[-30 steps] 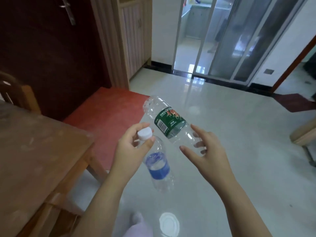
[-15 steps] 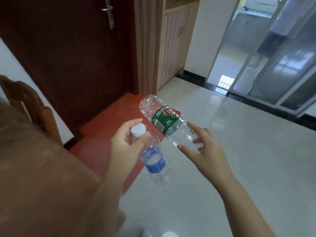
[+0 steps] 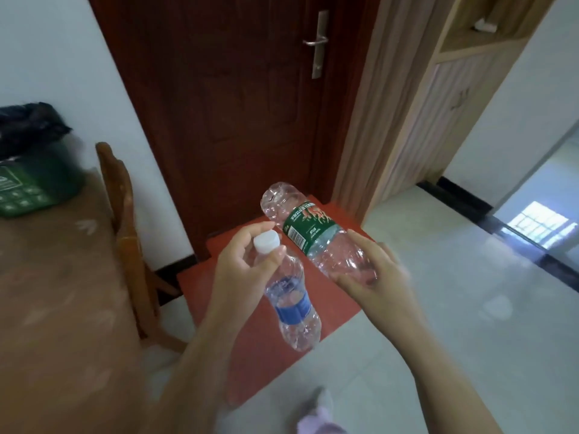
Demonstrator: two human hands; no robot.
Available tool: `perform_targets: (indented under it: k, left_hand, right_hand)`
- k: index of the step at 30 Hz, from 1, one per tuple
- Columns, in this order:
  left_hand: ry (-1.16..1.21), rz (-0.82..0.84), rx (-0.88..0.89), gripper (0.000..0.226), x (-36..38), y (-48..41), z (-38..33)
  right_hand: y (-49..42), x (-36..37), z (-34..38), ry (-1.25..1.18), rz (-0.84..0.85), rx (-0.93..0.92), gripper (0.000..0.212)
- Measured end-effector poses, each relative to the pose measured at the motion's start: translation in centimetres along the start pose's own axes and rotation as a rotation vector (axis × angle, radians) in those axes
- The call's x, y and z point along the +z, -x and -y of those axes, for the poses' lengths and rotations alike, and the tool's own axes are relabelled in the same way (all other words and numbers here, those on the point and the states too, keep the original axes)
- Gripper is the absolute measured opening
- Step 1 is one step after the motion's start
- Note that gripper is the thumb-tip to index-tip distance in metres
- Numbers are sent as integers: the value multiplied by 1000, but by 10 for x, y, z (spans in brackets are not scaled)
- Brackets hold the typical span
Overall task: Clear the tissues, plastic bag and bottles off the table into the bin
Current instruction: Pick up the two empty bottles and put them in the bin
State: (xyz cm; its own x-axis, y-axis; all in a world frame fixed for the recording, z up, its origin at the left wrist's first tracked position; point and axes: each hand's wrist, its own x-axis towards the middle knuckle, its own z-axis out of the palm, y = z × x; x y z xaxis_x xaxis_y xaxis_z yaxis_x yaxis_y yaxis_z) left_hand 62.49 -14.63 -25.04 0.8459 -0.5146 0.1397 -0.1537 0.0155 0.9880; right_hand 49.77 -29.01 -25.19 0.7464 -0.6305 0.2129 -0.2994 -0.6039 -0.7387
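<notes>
Bin (image 3: 34,180) on table (image 3: 62,308) far left; chair (image 3: 125,233) beside table.

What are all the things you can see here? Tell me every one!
bottle: 1, clear, blue label, white cap, in left hand
bottle: 1, clear, green label, in right hand
bin: 1, green, black liner, on table, far left
table: 1, brown, left
chair: 1, wooden, beside table
door: 1, dark red, ahead
mat: 1, red, floor by door
cabinet: 1, light wood, right of door
left hand: 1, centre
right hand: 1, centre right
</notes>
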Motion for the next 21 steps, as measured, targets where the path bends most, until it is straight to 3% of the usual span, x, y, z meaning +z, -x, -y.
perform_targets:
  k: [10,21]
  left_hand:
    - [-110,-136,40,30,52,-108,-9]
    - [-108,-292,-22,33,29,-213,15]
  right_hand:
    - [-151,-17,-33,-83,114,-119,62]
    - [-279,46,-31,-141,228,-206,66]
